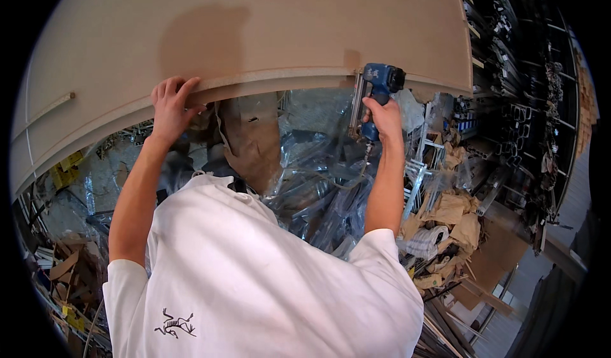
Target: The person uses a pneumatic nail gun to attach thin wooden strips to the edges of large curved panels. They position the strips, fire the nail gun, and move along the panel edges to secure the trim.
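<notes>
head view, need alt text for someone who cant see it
A right hand holds a blue nail gun at the near edge of a large tan board, while the left hand touches that edge. A white shirt fills the foreground; crumpled plastic and brown paper lie around.

Board (318,21): plain tan, paler along its near edge. At that edge, nail gun (379,85): blue body, black cap, silver magazine (355,111). Below the board, shirt (273,275): white, with a black line-drawn emblem (175,323); plastic sheeting (305,196): translucent, bluish grey; crumpled paper (455,208): light brown. Right of the board, rack (519,110): mostly black and grey.
</notes>
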Motion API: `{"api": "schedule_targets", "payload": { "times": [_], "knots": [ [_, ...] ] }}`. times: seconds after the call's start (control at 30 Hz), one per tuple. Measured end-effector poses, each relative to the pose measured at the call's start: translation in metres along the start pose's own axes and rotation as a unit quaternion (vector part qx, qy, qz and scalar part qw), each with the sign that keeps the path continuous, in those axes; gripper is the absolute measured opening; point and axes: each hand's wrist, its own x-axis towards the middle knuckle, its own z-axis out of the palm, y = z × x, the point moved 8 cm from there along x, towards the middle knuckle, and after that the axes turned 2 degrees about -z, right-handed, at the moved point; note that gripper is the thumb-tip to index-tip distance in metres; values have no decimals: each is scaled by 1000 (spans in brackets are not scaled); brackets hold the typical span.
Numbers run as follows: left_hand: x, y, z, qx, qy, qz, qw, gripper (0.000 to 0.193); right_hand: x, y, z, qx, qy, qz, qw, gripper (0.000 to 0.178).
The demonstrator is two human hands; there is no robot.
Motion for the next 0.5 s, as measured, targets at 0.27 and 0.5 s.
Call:
{"api": "schedule_targets", "payload": {
  "times": [0.27,0.5],
  "knots": [
    [3,-2,4,-13,5,0,1000,69,-15,-2,31,-15,-11,-12,1000,13],
    [1,-1,5,-16,10,-5,1000,66,-33,-9,67,-17,-24,-26,999,15]
  ]
}}
